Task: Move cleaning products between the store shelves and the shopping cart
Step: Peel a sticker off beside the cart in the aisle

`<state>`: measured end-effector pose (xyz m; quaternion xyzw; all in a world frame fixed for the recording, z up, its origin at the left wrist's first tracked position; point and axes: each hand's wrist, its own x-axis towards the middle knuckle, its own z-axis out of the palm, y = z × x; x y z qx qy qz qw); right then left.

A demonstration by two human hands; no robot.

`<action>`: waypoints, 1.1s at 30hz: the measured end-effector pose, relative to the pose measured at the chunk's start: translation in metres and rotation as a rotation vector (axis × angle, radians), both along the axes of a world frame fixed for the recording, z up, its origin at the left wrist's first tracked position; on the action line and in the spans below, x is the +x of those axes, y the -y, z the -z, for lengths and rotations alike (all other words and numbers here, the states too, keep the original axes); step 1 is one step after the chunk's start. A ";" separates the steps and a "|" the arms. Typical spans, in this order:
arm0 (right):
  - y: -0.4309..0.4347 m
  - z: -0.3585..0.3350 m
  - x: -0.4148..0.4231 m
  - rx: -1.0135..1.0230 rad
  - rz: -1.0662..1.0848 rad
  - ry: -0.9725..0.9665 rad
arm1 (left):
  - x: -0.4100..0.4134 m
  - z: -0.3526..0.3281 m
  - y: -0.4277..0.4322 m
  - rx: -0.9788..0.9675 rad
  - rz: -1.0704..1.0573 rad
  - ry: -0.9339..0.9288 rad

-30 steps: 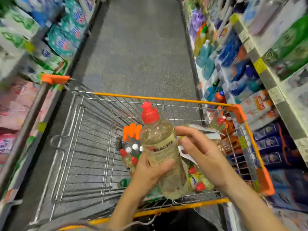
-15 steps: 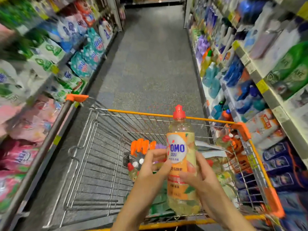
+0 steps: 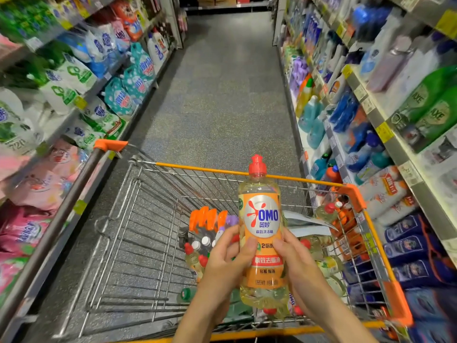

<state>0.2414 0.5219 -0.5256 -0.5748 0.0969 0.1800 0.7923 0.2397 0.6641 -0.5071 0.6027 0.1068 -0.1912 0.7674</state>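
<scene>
Both hands, left (image 3: 228, 266) and right (image 3: 300, 273), grip the upright OMO bottle (image 3: 262, 233) between them.

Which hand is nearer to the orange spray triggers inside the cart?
Left. The left hand, gripping the OMO bottle, is just right of and below the orange spray triggers in the picture; the right hand grips the bottle's other side, farther right.

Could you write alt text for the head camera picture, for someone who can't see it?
The left hand and right hand hold an upright OMO bottle with a red cap over a shopping cart holding more bottles. Shelves of cleaning products line both sides of the aisle.
</scene>
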 end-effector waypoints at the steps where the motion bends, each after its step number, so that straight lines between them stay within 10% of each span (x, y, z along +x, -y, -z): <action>1: 0.001 -0.001 -0.001 -0.004 0.010 -0.003 | 0.000 0.000 0.000 -0.007 0.006 0.005; 15: 0.006 -0.055 -0.110 -0.042 0.293 0.183 | -0.064 -0.018 0.017 -0.100 0.237 0.193; 33: -0.034 -0.114 -0.479 -0.267 1.186 0.333 | -0.351 -0.077 0.056 -0.317 1.077 0.356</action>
